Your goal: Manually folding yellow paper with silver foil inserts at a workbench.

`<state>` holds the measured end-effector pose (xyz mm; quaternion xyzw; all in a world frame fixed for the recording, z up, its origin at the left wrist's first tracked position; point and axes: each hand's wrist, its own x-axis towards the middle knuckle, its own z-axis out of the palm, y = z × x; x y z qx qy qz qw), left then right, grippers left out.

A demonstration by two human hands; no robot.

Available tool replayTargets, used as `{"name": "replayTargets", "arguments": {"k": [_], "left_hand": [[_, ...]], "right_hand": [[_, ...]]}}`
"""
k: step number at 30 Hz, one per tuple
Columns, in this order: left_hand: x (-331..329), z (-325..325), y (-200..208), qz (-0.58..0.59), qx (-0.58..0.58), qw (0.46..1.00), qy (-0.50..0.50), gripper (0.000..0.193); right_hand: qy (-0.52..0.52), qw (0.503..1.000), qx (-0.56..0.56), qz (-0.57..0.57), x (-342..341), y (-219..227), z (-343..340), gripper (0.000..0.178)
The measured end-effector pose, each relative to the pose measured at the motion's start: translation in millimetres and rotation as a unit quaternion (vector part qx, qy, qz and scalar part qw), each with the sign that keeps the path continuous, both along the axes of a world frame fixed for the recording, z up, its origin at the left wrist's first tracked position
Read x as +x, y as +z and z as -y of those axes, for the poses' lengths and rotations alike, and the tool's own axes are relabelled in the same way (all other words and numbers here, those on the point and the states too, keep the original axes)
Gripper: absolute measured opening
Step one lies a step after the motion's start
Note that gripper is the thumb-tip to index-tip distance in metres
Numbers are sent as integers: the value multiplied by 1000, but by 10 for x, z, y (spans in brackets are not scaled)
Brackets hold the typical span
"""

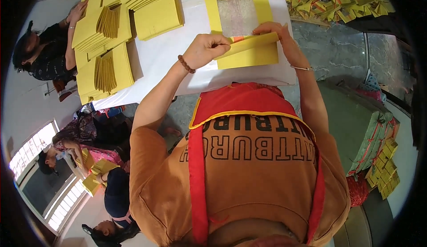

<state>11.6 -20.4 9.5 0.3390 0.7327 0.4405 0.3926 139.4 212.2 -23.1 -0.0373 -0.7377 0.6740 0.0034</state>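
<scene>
A yellow paper sheet (212,4) lies on the white-covered table before me, with a silver-grey square (237,18) on its middle. Its near part is curled up into a loose roll (253,45) that runs crosswise between my hands. My left hand (207,49) pinches the left end of this roll between thumb and fingers. At the right end, my right hand (280,34) has its fingers bent over the paper and holds it. More flat yellow paper (251,60) shows on the near side of the roll; whether it is a separate sheet I cannot tell.
Stacks of folded yellow paper (158,18) cover the table's left side. A heap of yellow folded pieces (340,0) lies at far right. Green wrapped bundles (351,127) stand right of me. One person (49,51) works at the table's left; others (118,191) sit lower left.
</scene>
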Motion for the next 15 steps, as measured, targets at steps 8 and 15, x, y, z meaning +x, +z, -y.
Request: {"name": "replayTargets", "arguments": {"k": [8, 15], "left_hand": [[-77, -28, -47, 94, -11, 995, 6, 14], [-78, -37, -26, 103, -13, 995, 5, 13]], "right_hand": [[14, 1000, -26, -8, -9, -41, -22, 71], [16, 1000, -7, -14, -9, -46, -29, 78]]}}
